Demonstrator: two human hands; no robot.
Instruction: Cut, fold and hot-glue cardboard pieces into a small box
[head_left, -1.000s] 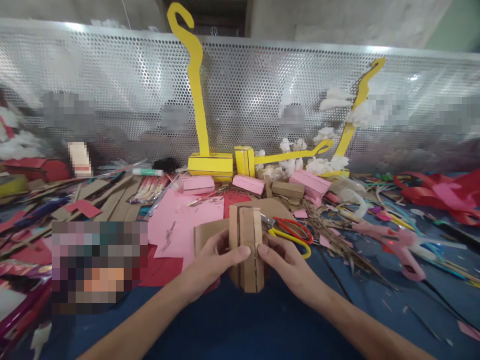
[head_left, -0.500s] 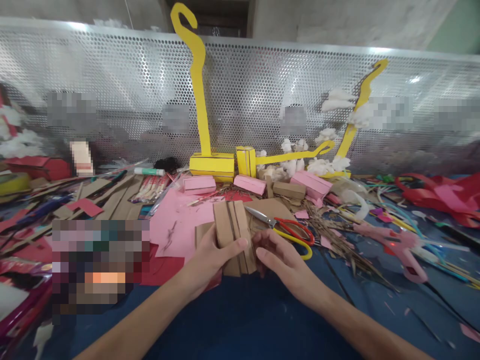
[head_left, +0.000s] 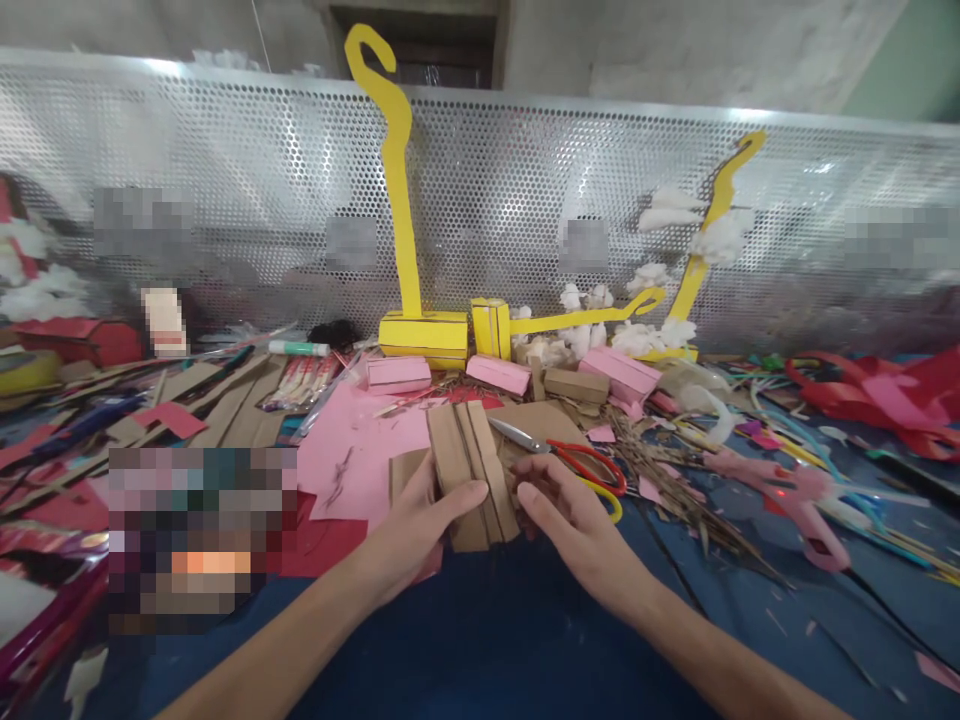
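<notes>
My left hand (head_left: 420, 525) grips a scored piece of brown cardboard (head_left: 459, 455), its thumb across the front and its fingers behind. Dark fold lines run lengthwise down the piece, which bends along them. Close by the cardboard's right edge is my right hand (head_left: 570, 515), fingers loosely bent and apart from the thumb, nothing visible between them. Whether its hidden fingertips touch the edge I cannot tell. Scissors (head_left: 517, 436) with red and yellow handles lie just beyond my right hand. Pink paper (head_left: 330, 450) and red paper (head_left: 315, 545) lie to the left of the cardboard.
A pink glue gun (head_left: 802, 495) rests at right, its red light on. Yellow boxes (head_left: 424, 338) with a tall hooked strip stand before a perforated metal panel (head_left: 487, 150). Pink boxes (head_left: 397, 374), cardboard scraps (head_left: 247, 400) and white fluff (head_left: 649, 335) surround the blue table (head_left: 480, 640).
The view has tilted up slightly. My right hand is a little further from the cardboard's edge, and the piece looks slightly more spread. My left hand keeps its grip.
</notes>
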